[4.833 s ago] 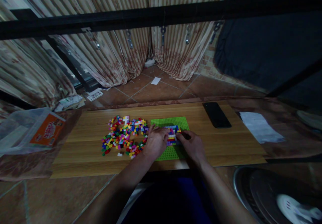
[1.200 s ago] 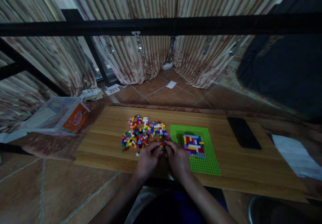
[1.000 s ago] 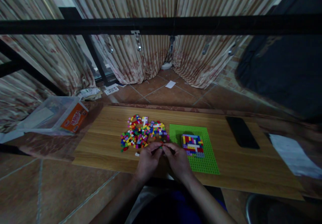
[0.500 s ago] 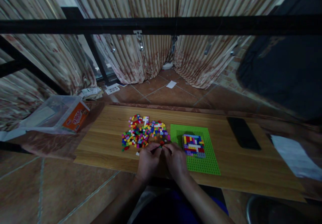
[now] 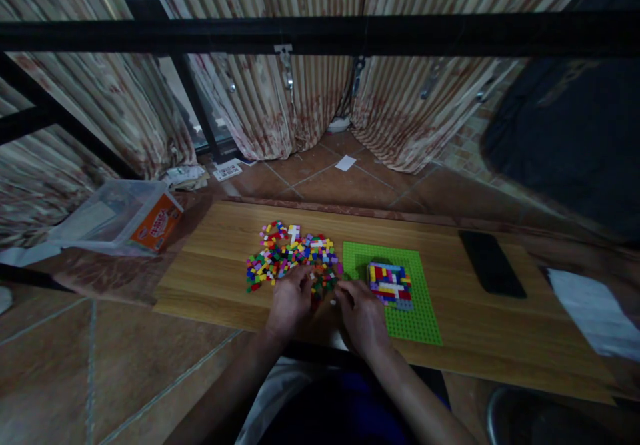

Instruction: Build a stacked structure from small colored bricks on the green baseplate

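Observation:
My left hand [image 5: 291, 300] is at the near edge of a spread of small colourful toy bricks [image 5: 270, 265], its fingers curled together; anything between them is too small to make out. Beside the green baseplate [image 5: 425, 305], my right hand [image 5: 365, 315] has thumb and fingers pinched, and whatever they hold is hidden. A layered block of multicoloured bricks [image 5: 390, 285] is on the baseplate, just right of my right hand. One small white brick [image 5: 333, 302] lies on the wood between my hands.
A wooden board [image 5: 200, 272] bears the bricks, baseplate and a black phone [image 5: 493, 264]. White paper [image 5: 595, 312] lies at the right end. A clear plastic box [image 5: 110, 222] with an orange label stands left, and a black rail [image 5: 320, 35] crosses ahead.
My hands, which met at the fingertips before, have moved apart. The left shifted over the loose bricks, and the right drew toward the baseplate. The view has shifted slightly.

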`<state>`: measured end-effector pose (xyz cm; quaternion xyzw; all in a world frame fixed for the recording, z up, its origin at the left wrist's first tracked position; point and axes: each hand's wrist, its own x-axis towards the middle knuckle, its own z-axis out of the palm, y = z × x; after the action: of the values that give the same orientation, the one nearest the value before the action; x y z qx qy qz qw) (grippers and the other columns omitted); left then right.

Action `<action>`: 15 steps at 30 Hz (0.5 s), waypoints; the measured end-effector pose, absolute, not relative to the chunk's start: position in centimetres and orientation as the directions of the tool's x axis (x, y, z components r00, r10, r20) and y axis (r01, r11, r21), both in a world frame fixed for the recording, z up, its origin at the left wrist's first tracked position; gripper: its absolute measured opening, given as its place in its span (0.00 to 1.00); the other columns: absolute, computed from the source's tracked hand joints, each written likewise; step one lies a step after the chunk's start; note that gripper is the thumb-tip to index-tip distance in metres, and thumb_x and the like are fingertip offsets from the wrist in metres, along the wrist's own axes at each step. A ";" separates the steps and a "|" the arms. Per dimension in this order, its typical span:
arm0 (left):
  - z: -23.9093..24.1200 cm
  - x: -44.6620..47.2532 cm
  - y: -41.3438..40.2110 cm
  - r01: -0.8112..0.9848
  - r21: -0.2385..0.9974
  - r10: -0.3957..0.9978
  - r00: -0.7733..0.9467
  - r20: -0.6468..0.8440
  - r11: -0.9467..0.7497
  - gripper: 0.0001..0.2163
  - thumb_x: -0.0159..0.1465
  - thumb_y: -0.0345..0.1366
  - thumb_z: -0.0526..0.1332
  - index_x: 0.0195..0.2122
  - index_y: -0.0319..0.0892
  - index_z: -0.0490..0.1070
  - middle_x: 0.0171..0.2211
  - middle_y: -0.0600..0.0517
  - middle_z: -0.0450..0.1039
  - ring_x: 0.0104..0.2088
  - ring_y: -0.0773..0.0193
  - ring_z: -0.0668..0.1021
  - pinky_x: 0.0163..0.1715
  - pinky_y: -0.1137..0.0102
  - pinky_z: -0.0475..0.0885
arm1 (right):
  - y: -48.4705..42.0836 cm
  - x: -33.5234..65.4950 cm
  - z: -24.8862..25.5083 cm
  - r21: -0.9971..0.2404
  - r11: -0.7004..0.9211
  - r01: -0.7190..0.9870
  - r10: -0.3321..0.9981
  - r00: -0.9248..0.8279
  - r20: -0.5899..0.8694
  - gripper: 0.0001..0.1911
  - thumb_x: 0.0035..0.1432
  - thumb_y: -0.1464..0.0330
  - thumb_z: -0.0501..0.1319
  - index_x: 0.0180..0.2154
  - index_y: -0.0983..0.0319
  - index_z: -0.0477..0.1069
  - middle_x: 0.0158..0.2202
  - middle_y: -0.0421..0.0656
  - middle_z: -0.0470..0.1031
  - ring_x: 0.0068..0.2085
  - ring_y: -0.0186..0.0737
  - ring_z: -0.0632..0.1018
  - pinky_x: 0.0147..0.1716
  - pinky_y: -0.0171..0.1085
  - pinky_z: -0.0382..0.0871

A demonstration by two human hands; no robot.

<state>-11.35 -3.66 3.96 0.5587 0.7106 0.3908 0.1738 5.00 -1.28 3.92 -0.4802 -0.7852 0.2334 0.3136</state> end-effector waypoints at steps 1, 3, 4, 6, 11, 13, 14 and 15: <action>4.1 -11.4 -3.6 0.673 0.736 0.930 -0.309 0.198 0.066 0.12 0.61 0.26 0.57 0.42 0.43 0.75 0.41 0.49 0.80 0.43 0.60 0.80 0.46 0.65 0.76 | -1.6 5.3 3.9 -0.666 0.432 0.608 0.900 -0.343 0.270 0.10 0.64 0.73 0.54 0.39 0.62 0.75 0.37 0.45 0.78 0.38 0.41 0.79 0.40 0.38 0.72; 4.3 -11.5 -3.6 0.704 0.707 0.927 -0.306 0.219 0.065 0.13 0.61 0.26 0.55 0.44 0.44 0.75 0.43 0.49 0.79 0.45 0.60 0.80 0.47 0.64 0.76 | -2.2 5.8 3.9 -0.658 0.432 0.617 0.900 -0.342 0.271 0.10 0.64 0.73 0.54 0.39 0.62 0.75 0.37 0.45 0.78 0.38 0.41 0.79 0.39 0.38 0.72; 4.4 -11.6 -3.8 0.718 0.693 0.924 -0.304 0.230 0.064 0.14 0.62 0.26 0.55 0.44 0.44 0.75 0.44 0.49 0.79 0.45 0.60 0.80 0.48 0.64 0.76 | -2.5 6.0 3.8 -0.649 0.431 0.626 0.901 -0.343 0.268 0.11 0.64 0.73 0.54 0.39 0.62 0.75 0.37 0.46 0.78 0.37 0.41 0.79 0.39 0.38 0.72; 4.6 -12.0 -4.2 0.740 0.670 0.924 -0.290 0.250 0.051 0.13 0.63 0.27 0.55 0.45 0.44 0.74 0.45 0.48 0.78 0.46 0.60 0.79 0.49 0.64 0.75 | -2.9 6.1 3.7 -0.620 0.432 0.655 0.901 -0.345 0.262 0.11 0.64 0.73 0.53 0.39 0.63 0.75 0.37 0.46 0.78 0.37 0.41 0.79 0.38 0.38 0.72; 4.5 -12.9 -6.8 0.827 0.561 0.924 -0.183 0.337 -0.041 0.14 0.63 0.35 0.60 0.51 0.46 0.71 0.51 0.48 0.75 0.52 0.57 0.76 0.53 0.61 0.73 | -1.4 5.5 4.4 -0.442 0.481 0.757 0.876 -0.403 0.263 0.16 0.65 0.76 0.49 0.46 0.64 0.73 0.37 0.48 0.76 0.39 0.42 0.77 0.40 0.38 0.71; 4.3 -13.2 -8.1 0.846 0.529 0.915 -0.163 0.369 -0.063 0.18 0.62 0.38 0.63 0.53 0.46 0.69 0.51 0.47 0.74 0.52 0.57 0.76 0.52 0.61 0.74 | -0.1 4.9 4.9 -0.337 0.494 0.801 0.869 -0.439 0.230 0.17 0.64 0.77 0.49 0.48 0.63 0.72 0.38 0.48 0.76 0.40 0.43 0.76 0.41 0.38 0.70; 4.2 -13.3 -8.7 0.848 0.526 0.917 -0.165 0.363 -0.056 0.19 0.61 0.39 0.63 0.54 0.46 0.68 0.51 0.47 0.73 0.52 0.56 0.76 0.52 0.62 0.75 | 0.6 4.5 5.1 -0.289 0.497 0.818 0.867 -0.453 0.207 0.16 0.64 0.77 0.49 0.48 0.63 0.72 0.38 0.49 0.76 0.41 0.43 0.75 0.42 0.38 0.69; 4.0 -13.5 -9.3 0.851 0.524 0.921 -0.174 0.349 -0.038 0.21 0.60 0.40 0.64 0.55 0.46 0.67 0.52 0.46 0.72 0.53 0.56 0.75 0.52 0.62 0.75 | 1.2 4.2 5.2 -0.246 0.503 0.828 0.864 -0.471 0.179 0.16 0.64 0.77 0.50 0.47 0.63 0.72 0.38 0.49 0.76 0.42 0.44 0.75 0.43 0.38 0.69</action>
<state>-13.46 -9.31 3.99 0.6406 0.6914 0.3298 0.0532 4.16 1.21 5.20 -0.4946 -0.8553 0.0626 0.1409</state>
